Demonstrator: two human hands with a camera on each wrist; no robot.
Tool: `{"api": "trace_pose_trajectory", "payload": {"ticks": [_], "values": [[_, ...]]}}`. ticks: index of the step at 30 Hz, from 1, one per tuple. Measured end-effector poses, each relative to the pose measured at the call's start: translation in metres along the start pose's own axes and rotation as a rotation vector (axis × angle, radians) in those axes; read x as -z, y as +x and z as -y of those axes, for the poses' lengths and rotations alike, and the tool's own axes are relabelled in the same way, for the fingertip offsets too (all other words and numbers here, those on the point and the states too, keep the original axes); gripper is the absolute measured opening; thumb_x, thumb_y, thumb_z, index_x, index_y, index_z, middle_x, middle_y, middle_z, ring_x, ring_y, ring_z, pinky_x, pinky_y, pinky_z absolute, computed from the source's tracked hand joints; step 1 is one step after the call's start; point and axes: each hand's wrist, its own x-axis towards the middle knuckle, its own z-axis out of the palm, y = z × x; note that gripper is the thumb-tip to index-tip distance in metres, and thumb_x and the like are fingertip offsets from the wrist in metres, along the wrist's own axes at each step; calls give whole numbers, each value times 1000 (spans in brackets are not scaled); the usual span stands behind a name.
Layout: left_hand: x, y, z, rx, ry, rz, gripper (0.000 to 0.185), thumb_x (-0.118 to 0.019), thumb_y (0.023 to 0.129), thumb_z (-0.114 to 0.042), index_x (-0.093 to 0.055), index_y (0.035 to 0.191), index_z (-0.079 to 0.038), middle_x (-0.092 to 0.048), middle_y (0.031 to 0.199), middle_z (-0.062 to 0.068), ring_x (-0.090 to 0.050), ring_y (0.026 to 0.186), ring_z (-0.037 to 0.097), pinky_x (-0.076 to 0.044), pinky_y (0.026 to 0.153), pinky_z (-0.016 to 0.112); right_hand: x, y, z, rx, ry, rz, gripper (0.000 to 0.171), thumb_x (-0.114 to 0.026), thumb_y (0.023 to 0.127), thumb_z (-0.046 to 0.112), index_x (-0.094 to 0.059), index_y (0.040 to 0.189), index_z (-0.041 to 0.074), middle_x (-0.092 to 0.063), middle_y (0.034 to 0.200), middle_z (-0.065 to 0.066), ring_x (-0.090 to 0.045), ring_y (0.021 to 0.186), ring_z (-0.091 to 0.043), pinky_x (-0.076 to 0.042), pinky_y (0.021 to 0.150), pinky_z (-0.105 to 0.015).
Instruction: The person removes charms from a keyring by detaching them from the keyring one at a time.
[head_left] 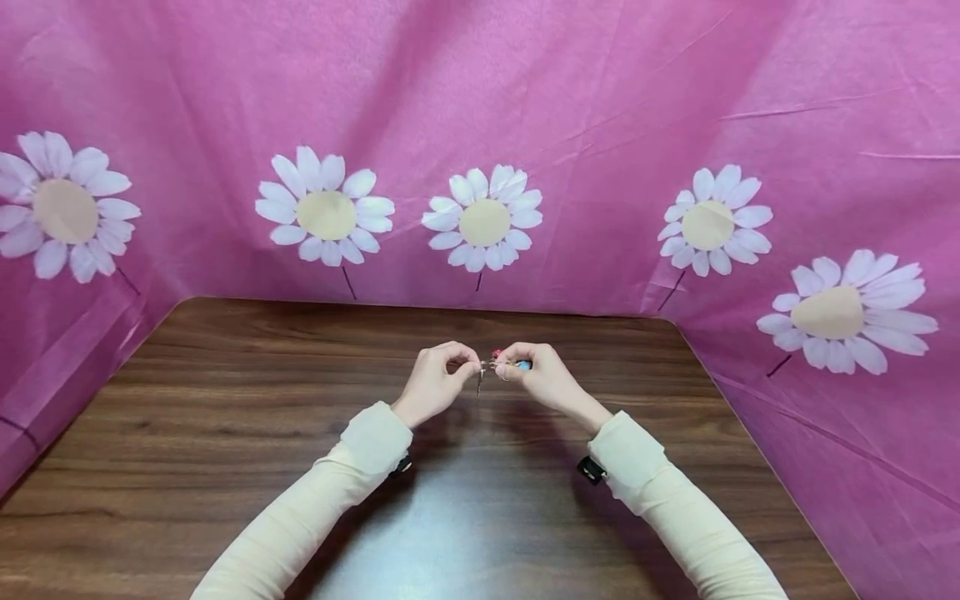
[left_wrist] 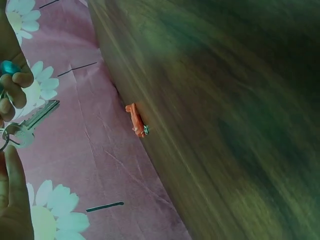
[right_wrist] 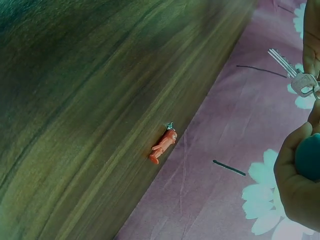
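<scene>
Over the far part of the table both hands meet at a small metal key ring (left_wrist: 5,141), from which a silver key (right_wrist: 303,82) sticks out. The left hand (head_left: 437,379) pinches the ring between thumb and finger, and the key (head_left: 480,382) hangs beside its fingertips. The right hand (head_left: 546,377) grips the ring's other side, its fingers curled round a rounded blue-green piece (right_wrist: 308,157); most of that piece is hidden in the palm. Beyond the hands, an orange-red figurine (right_wrist: 164,146) with a small metal fitting at one end lies on the table.
The dark wood-grain table (head_left: 225,417) has rounded far corners. A pink cloth (head_left: 585,125) printed with white daisies hangs behind it and along both sides. The figurine lies near the table's far edge.
</scene>
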Motion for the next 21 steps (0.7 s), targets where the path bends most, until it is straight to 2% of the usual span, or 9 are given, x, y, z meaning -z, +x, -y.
{"api": "trace_pose_trajectory", "payload": {"ticks": [2,7,13,16,21], "values": [[1,2,0,-3,-31,-12,8,-66,80,-3,-65,75,-10,-65,76,0,-59,71,11,-52,67,29,0,-1,8,1,2,-10,13,-63,82,0,-65,91,-8,-65,83,-18,-52,68,-11,-44,59,-18],[2,3,-2,14,-76,-25,9,-66,80,-3,-65,74,-10,-64,73,1,-58,66,12,-51,63,30,0,-2,11,-1,19,-31,11,-63,82,-1,-65,89,-8,-65,83,-16,-52,67,-9,-45,60,-21],[-6,-5,-17,100,-141,-51,8,-67,81,-5,-65,75,-10,-66,73,3,-62,66,17,-50,61,25,6,-11,3,-32,110,-1,12,-62,82,-2,-63,90,-10,-61,73,-4,-49,62,-9,-42,55,-20],[-10,-8,-24,121,-175,-68,6,-67,80,-5,-65,75,-8,-67,74,7,-63,68,20,-49,61,23,9,-12,-6,-59,156,16,14,-63,83,1,-63,91,-10,-57,68,1,-45,57,-8,-38,50,-18],[-12,-10,-30,165,-250,-60,5,-65,82,-2,-63,78,0,-67,78,16,-63,75,30,-51,66,23,7,-10,-20,-82,193,18,16,-65,82,5,-65,92,-7,-60,68,-2,-46,56,-9,-39,48,-21]]}}
